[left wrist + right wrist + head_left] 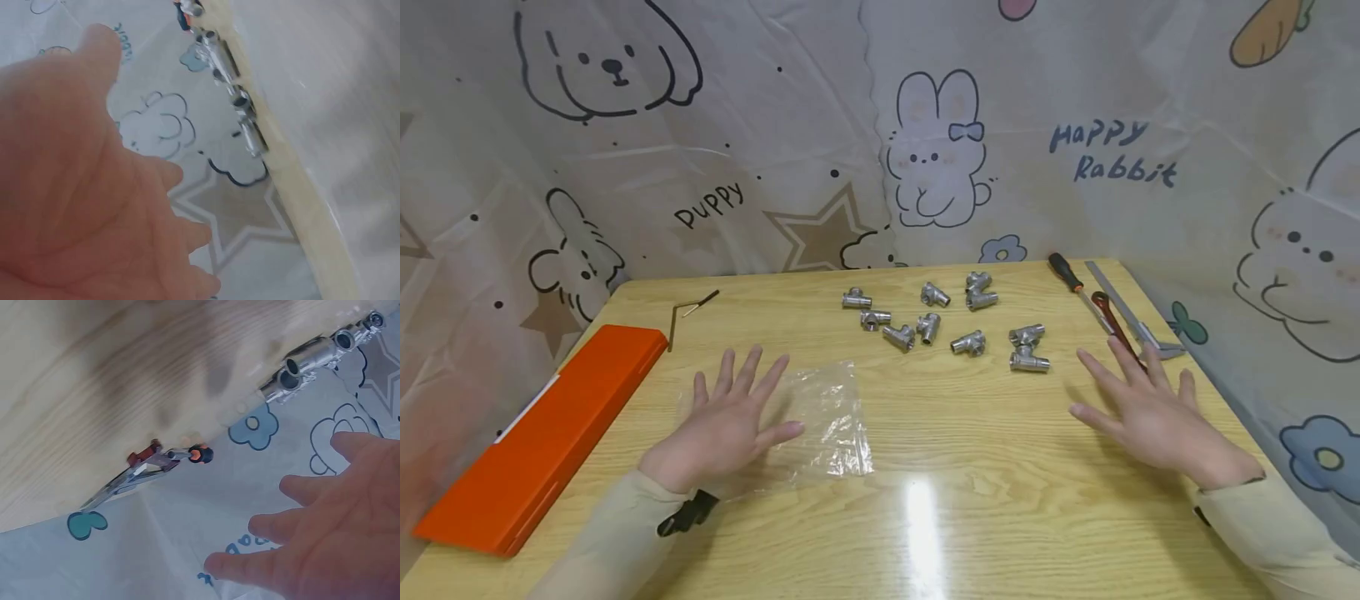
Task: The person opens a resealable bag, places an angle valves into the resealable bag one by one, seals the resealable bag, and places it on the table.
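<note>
My left hand (722, 425) hovers with spread fingers over a clear plastic zip bag (827, 425) lying on the wooden table; nothing is in it. On the other side, my right hand (1157, 421) is also spread wide and holds nothing, nearest to a red-handled wrench-like tool (1116, 329) and a pair of metal tee fittings (1028, 358). Several more silver tee pipe fittings (928, 327) lie scattered across the table's far middle. Both palms show in the wrist views, the left palm (81, 181) and the right palm (350, 519), with bare fingers.
A long orange case (557, 433) lies along the left side. Behind it are hex keys (681, 312). At the far right lie a screwdriver (1078, 283) and a caliper (1131, 308). A printed cloth (820, 125) hangs behind the wooden table (970, 517).
</note>
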Demonstrator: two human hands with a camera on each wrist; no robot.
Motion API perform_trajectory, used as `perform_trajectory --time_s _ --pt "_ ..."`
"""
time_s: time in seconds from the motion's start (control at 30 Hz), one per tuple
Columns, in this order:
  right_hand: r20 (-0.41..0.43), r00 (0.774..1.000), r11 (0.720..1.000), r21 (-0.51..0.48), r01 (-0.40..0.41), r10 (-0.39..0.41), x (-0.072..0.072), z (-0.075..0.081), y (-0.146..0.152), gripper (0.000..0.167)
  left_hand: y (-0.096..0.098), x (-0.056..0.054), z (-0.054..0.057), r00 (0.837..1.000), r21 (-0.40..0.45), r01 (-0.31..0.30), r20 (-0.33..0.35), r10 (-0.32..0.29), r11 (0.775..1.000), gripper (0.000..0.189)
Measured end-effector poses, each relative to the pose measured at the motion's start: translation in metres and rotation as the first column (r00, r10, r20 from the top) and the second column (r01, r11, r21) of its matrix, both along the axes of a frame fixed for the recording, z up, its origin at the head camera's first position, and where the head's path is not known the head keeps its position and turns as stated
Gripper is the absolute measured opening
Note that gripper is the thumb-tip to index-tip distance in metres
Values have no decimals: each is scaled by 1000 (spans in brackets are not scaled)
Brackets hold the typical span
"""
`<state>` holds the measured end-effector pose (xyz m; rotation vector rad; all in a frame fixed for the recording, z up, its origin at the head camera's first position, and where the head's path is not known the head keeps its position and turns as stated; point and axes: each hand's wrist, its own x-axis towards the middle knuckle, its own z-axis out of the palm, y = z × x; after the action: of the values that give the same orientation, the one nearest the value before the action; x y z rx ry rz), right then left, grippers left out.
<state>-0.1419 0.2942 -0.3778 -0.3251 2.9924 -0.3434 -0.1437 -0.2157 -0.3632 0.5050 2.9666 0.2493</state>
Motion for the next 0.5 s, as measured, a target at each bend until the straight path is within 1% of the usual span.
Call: perform_trajectory --time_s 0.1,0.17,0.23,0.3,0.33,0.4,0.5 --pt "2 1000 1000 -17 -18 18 0 3 -5 79 11 -2 3 1000 14 18 -15 -18 1000 92" --pt "4 999 999 -26 -33 34 1 5 -11 79 22 -4 6 1000 28 24 -17 -24 999 93" --pt "0 999 998 -34 -51 51 1 7 -18 78 35 -8 9 1000 44 8 14 -8 999 93" --pt "-16 998 997 -37 -68 67 0 9 -26 78 50 -15 8 999 48 -12 53 10 999 90" --pt "-29 997 996 -35 -77 76 0 10 -30 77 58 -19 6 997 44 -23 74 20 999 87" --pt "-54 994 995 -33 -95 93 -1 12 -39 75 73 -27 0 993 11 -35 110 33 999 79" --pt "-84 988 991 -37 -130 127 -2 13 -53 72 91 -37 -15 990 -84 -27 134 38 996 73"
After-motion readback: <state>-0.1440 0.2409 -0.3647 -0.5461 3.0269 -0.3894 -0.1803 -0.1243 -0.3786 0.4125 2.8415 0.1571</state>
